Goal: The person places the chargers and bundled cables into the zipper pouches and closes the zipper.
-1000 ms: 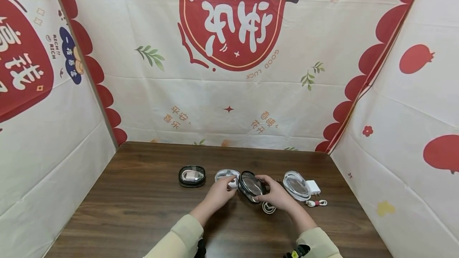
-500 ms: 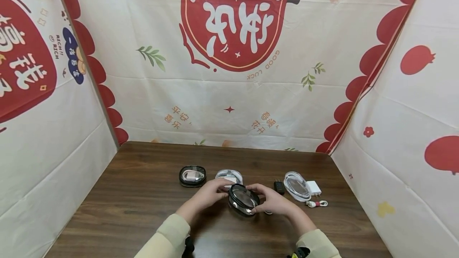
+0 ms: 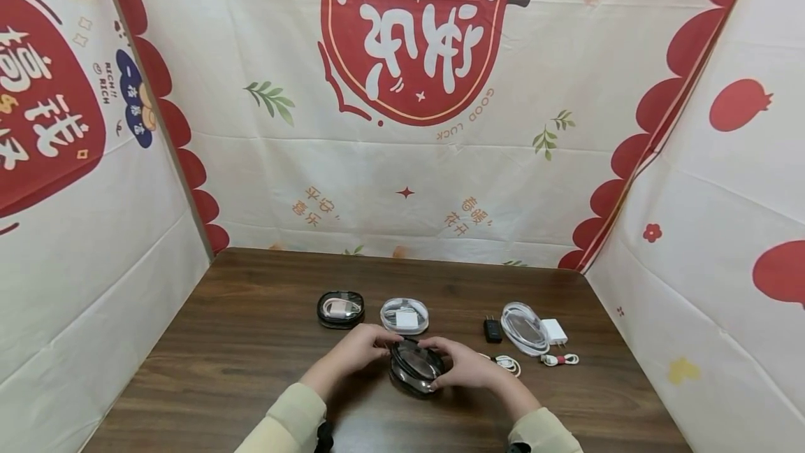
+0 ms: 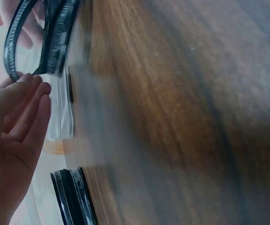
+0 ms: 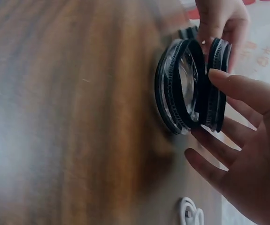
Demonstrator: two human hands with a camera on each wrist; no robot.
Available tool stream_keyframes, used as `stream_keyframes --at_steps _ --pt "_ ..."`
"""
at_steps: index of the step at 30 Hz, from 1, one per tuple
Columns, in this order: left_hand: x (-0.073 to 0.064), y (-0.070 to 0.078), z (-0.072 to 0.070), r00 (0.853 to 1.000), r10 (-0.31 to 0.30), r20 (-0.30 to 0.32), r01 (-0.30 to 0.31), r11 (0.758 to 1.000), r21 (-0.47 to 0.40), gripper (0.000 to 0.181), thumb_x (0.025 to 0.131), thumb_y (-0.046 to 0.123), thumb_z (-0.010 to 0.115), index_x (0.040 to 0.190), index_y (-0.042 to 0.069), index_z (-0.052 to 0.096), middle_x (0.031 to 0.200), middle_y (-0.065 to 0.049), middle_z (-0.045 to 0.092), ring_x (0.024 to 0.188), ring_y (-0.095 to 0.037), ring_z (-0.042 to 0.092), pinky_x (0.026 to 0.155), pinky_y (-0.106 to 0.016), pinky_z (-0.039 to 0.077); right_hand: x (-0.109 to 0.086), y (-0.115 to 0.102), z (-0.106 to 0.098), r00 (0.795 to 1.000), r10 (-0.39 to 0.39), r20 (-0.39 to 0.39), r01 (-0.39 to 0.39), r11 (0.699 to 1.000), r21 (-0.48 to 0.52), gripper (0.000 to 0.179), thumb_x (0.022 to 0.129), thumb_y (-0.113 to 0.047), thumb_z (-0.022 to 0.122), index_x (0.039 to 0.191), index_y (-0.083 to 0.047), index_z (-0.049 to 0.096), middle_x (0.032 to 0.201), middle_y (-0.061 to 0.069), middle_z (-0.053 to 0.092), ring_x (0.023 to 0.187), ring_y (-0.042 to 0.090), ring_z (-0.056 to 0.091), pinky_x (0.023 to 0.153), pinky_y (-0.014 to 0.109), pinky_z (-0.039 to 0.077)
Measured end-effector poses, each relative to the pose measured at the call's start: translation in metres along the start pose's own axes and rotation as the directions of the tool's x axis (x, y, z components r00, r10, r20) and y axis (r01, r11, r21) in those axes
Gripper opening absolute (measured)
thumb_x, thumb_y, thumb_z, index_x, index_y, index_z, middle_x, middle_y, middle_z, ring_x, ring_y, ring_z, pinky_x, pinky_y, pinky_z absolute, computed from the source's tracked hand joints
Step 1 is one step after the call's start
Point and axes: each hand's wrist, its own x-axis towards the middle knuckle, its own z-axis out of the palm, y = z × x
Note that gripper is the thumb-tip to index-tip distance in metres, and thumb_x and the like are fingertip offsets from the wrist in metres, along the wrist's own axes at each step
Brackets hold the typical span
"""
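A clear oval zip case with black trim [image 3: 415, 367] stands partly unzipped, its lid lifted away from its base, close over the front middle of the table. My left hand [image 3: 361, 354] pinches the case's edge on the left, thumb and fingertips together in the left wrist view. On the other side my right hand [image 3: 468, 371] grips the case; its thumb [image 5: 219, 77] presses the lid's rim and other fingers reach beneath. Just behind lies a white-trimmed clear case [image 3: 404, 316] with a white charger in it. A black-trimmed case [image 3: 340, 310] with a pale charger lies to its left.
Right of the hands lie a black plug adapter [image 3: 492, 330], a coiled white cable [image 3: 506, 365], a larger clear case with white trim [image 3: 525, 329], a white plug adapter [image 3: 554, 332] and a short white cable with a red tie [image 3: 560, 360]. Printed cloth walls [image 3: 402, 159] enclose the table.
Both hands have brought the black-trimmed case toward the front and slightly left, away from the other cases. The black adapter and coiled white cable, partly hidden before, now show.
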Motion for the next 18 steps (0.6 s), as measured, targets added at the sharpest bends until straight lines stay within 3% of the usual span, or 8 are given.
stream_keyframes --at_steps 8,13,18 --pt "-0.005 -0.005 0.001 0.999 -0.010 0.032 0.008 0.999 0.037 0.023 0.086 0.004 0.072 0.108 0.007 0.075 0.100 0.001 0.073 0.092 -0.004 0.064 0.081 -0.023 0.052 0.003 0.010 0.013 0.997 -0.029 -0.066 0.019 0.988 -0.153 0.079 0.070 -0.019 0.087 0.140 -0.016 0.049 0.132 0.004 0.056 0.119 0.023 0.051 0.097 0.037 0.041" --pt "-0.006 -0.008 0.001 0.999 -0.030 -0.017 0.031 0.999 0.036 0.016 0.087 0.006 0.072 0.103 0.007 0.076 0.095 0.002 0.073 0.089 -0.006 0.064 0.079 -0.024 0.052 0.007 0.009 0.016 0.993 -0.028 -0.115 0.005 0.980 -0.197 0.082 0.070 -0.018 0.087 0.141 -0.013 0.047 0.133 0.006 0.055 0.119 0.025 0.052 0.098 0.043 0.041" --pt "-0.009 -0.009 0.001 0.995 -0.077 -0.064 0.074 0.996 -0.043 0.011 0.088 0.007 0.070 0.097 0.007 0.077 0.093 0.000 0.073 0.089 -0.009 0.064 0.078 -0.027 0.052 0.008 0.008 0.020 0.985 -0.008 -0.172 -0.023 0.984 -0.177 0.080 0.071 -0.015 0.086 0.141 -0.007 0.047 0.134 0.009 0.054 0.119 0.029 0.052 0.098 0.049 0.041"
